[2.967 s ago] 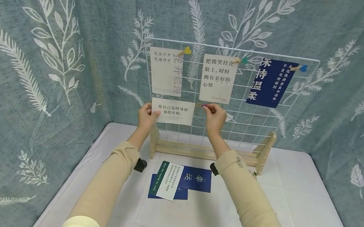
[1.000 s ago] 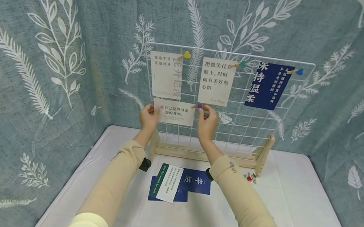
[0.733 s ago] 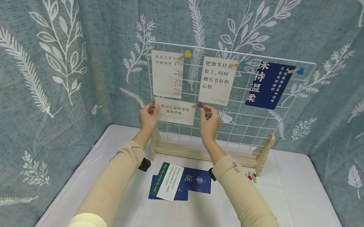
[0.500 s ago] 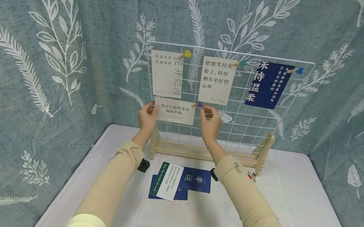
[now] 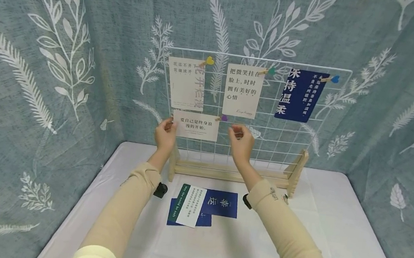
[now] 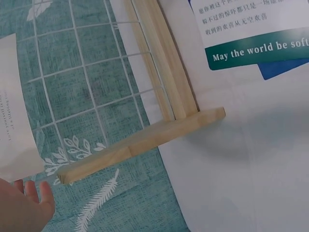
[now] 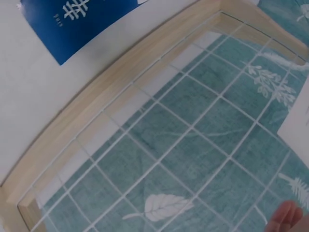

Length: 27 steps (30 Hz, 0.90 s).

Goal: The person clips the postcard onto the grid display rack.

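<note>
A small white card [image 5: 195,130] with printed characters hangs sideways on a white wire grid [image 5: 267,142]. A wooden clothespin with a purple heart [image 5: 224,118] sits at its upper right corner. My left hand [image 5: 165,135] pinches the card's left edge, thumb in front; in the left wrist view, loose fingers [image 6: 31,192] show beside the card's edge [image 6: 19,159]. To the right of the clothespin my right hand [image 5: 242,145] stands apart from it, thumb and forefinger loosely bent with nothing between them. Only its fingertips [image 7: 286,216] show in the right wrist view.
Above hang two white cards [image 5: 186,88] [image 5: 242,92] and a blue card [image 5: 299,95], each with a heart clothespin. The grid stands in a wooden base [image 5: 230,175]. Several blue, green and white cards [image 5: 190,208] overlap on the table. Clothespins [image 5: 285,198] lie partly behind my right sleeve.
My right hand has let go of the purple-heart clothespin and drawn back to the right. The clothespin stays at the card's corner. My left hand keeps its place at the card's left edge.
</note>
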Available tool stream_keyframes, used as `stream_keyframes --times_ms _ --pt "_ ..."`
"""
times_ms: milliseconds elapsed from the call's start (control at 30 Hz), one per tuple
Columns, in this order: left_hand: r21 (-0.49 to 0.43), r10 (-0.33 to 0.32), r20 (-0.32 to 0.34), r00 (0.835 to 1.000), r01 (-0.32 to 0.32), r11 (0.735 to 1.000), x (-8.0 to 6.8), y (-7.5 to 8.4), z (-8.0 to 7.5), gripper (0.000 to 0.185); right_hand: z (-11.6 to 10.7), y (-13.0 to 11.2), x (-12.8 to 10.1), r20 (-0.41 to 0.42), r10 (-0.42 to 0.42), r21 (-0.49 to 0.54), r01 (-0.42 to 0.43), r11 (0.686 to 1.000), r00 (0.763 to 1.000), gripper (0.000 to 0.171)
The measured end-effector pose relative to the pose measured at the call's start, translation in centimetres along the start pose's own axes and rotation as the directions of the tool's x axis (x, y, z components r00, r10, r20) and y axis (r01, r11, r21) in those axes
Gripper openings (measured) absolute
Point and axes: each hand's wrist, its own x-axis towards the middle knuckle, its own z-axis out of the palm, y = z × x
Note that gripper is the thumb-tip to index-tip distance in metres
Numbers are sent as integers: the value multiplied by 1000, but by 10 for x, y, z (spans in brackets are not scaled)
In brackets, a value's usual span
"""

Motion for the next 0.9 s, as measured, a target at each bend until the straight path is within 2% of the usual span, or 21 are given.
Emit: stream_keyframes --times_ms 33,100,167,200,267,333,367,467,533,567,667,733,800,833,900 --pt "-26 -2 0 1000 2 1000 -4 7 -3 36 -1 1 -1 2 1 2 -1 1000 1000 16" --pt "-39 -49 42 998 51 998 -17 31 -12 38 -3 3 -3 4 3 -5 -3 1000 1000 15" --pt "-46 -70 69 995 73 996 -31 57 -22 38 -4 5 -5 13 7 -11 -7 1000 1000 15" --pt "-41 -82 81 993 86 995 -35 64 -26 38 -5 6 -6 18 8 -17 -8 1000 1000 15" --pt "-31 -71 70 995 73 997 -40 68 -28 37 -6 8 -7 27 10 -27 -9 1000 1000 15" --pt "-37 -23 23 999 24 999 -35 54 -23 35 -8 9 -9 31 11 -43 -9 999 999 15" --pt "-36 -19 21 1000 20 999 -32 44 -21 38 -9 10 -9 33 12 -49 -10 999 999 15" --pt "-32 -45 35 998 46 998 -31 37 -20 41 -12 12 -11 40 17 -74 -14 997 999 14" --pt "-18 -95 75 993 97 995 -38 46 -27 43 -14 14 -13 54 22 -81 -17 997 998 14" --pt "-37 -94 74 993 97 995 -39 48 -29 43 -15 14 -13 59 22 -81 -17 997 998 15" --pt "-16 -120 66 991 122 992 -50 64 -35 37 -19 15 -15 70 19 -84 -13 996 997 15" --pt "2 -126 75 989 126 992 -54 67 -36 36 -22 17 -17 73 15 -77 -9 997 997 15" --pt "24 -121 88 989 119 993 -56 58 -35 36 -25 19 -18 80 15 -73 -9 997 997 15" --pt "18 -100 73 992 99 995 -56 49 -32 36 -26 20 -19 84 15 -68 -9 998 996 15" --pt "25 -93 88 992 91 996 -57 34 -30 40 -28 23 -21 87 16 -69 -10 998 996 14"
